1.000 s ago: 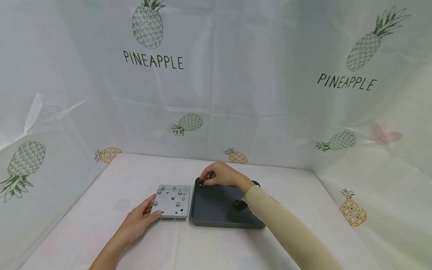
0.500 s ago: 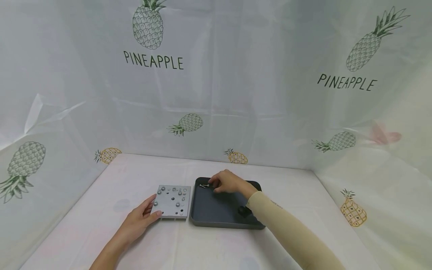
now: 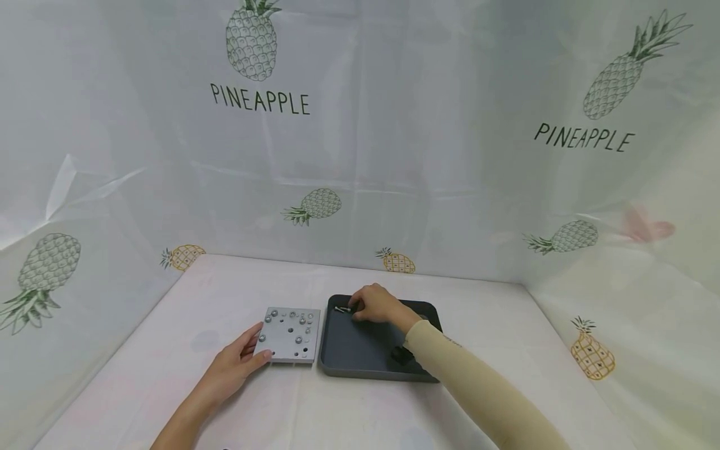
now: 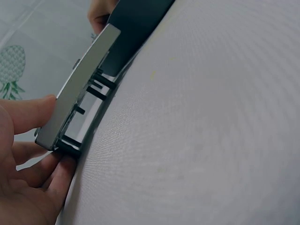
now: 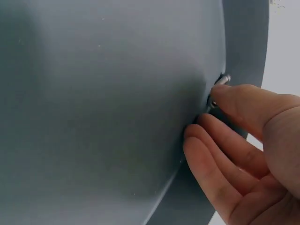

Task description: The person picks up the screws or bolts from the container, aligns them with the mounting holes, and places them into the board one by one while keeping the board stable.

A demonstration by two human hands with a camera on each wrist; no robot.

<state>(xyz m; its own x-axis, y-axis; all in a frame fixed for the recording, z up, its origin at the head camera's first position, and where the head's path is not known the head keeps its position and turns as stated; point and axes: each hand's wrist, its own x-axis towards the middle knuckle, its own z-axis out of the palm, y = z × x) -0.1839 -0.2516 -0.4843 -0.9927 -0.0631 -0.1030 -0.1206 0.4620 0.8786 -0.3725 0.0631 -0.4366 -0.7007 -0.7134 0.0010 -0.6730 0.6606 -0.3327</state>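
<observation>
At the left, the left hand grasps the near-left part of a flat silver plate, thumb on top and other fingers curled round the side and underneath. The plate lies on the white-covered counter, left of the tray; several round bolt heads and holes dot its top, and the left wrist view shows dark pegs under it, raising it off the cloth. Just beside its right edge sits 1 shallow dark grey tray with rounded corners and a low wall. Inside it, in the far-left corner area, lie small metal screws, too small to count surely. Right of these, the right hand reaches into the tray with bent fingers, the thumb tip at 1 screw; whether it is pinched I cannot tell. Farther right, a pale yellow sleeve crosses above the tray's near-right side, hiding part of it.
</observation>
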